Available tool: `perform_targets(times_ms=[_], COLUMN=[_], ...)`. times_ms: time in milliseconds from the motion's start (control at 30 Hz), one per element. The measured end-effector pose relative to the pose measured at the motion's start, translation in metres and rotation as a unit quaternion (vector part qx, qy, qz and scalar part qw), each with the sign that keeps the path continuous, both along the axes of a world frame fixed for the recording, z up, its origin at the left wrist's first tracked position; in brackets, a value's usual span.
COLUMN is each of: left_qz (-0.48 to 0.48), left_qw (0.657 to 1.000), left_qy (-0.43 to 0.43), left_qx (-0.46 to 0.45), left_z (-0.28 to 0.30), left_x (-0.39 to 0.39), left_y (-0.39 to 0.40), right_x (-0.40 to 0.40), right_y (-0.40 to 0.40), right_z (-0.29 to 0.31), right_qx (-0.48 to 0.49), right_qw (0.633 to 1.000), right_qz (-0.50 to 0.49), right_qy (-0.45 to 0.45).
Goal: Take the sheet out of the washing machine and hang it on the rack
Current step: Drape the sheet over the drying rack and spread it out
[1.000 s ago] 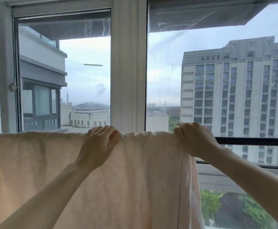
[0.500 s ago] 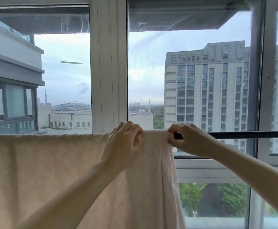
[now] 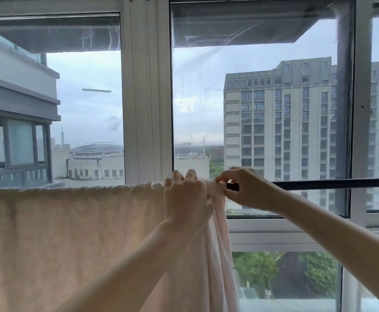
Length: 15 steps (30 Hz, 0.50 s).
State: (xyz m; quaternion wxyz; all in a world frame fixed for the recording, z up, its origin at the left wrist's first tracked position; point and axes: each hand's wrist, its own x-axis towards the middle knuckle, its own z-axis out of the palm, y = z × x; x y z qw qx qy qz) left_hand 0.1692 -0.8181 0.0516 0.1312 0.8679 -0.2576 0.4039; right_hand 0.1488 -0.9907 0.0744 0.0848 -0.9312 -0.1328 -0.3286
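- Pale peach cloth, the sheet, is already draped over the dark rail of the rack; it fills the view from 9 o'clock to the centre and hangs down towards 6 o'clock, with its right edge bunched into folds just under your hands.
- The bunching is your main risk: left gathered at that edge, the folds will likely dry slowly and crease, so the cloth needs spreading towards 3 o'clock along the bare rail.
- A second risk is imbalance. You cannot see how much cloth hangs behind the rail, so a hard pull on the near side could drag the whole sheet off towards you.
- Tugging sideways with both hands close together could also ruck the top edge rather than slide it, because damp cloth tends to grip a rail.
- Your left hand sits at the centre of the view, fingers curled over the top of the rail and gripping the gathered cloth; the knuckles show above the fold.
- Your right hand lies just beside it at 3 o'clock, nearly touching, thumb and forefinger pressed together and pinching the sheet's edge where it meets the bare rail; the other fingers curl loosely behind.
- The window frame stands close behind the rail, so mind your knuckles.
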Motion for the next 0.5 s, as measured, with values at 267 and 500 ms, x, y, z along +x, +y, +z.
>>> perform_targets(times_ms=[267,500], left_qz=[-0.108,-0.141], left_qw=[0.985,0.941], left_qy=[0.021,0.131], left_qx=[-0.130,-0.278], left_z=[0.016,0.033], left_x=[-0.008,0.014], left_y=[0.026,0.057], right_x=[0.010,0.022], right_y=[0.019,0.043], right_z=[0.007,0.035], right_qx=[0.039,0.073], right_qw=[0.998,0.989], right_qz=[0.004,0.090], right_qy=[0.050,0.096])
